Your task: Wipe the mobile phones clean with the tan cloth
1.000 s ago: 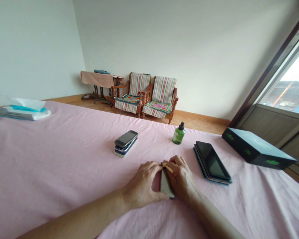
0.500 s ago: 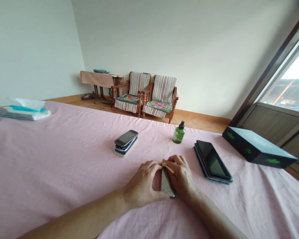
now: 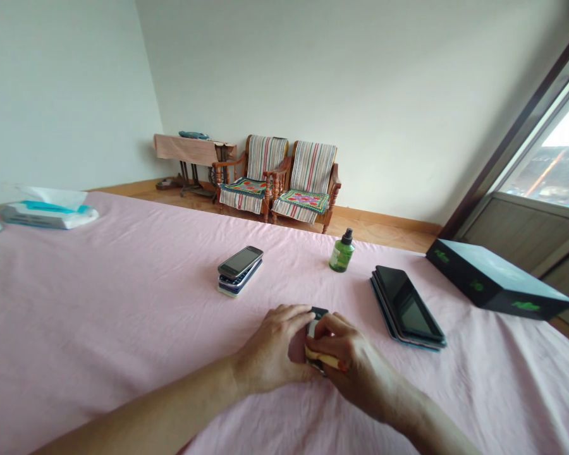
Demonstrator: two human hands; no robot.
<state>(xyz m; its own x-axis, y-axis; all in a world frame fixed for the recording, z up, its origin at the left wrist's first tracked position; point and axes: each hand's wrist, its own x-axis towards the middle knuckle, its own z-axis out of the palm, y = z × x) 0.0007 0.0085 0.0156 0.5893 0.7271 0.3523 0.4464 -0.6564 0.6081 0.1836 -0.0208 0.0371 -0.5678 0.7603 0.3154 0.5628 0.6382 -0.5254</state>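
A small mobile phone (image 3: 313,325) lies on the pink tablecloth, its dark top end and pale middle showing. My left hand (image 3: 270,349) grips it from the left, fingertips near the far end and thumb at the near end. Pinched in my right hand (image 3: 348,354) is a slim yellow brush-like tool (image 3: 327,359) with an orange-red end; its tip is over the phone's near half. My right fingers cover much of the phone. Beyond my hands rests a stack of phones (image 3: 239,270), the top one tilted.
A green spray bottle (image 3: 342,254) stands past my hands. To the right are stacked tablets (image 3: 408,306) and a black box (image 3: 493,278). A tissue pack (image 3: 52,215) lies far left. Two wooden chairs (image 3: 306,170) stand by the wall, beyond the table (image 3: 137,303).
My right hand has drawn the yellow tool from the phone's far end towards its near end, uncovering the dark top. My left hand keeps hold of the phone in nearly the same place.
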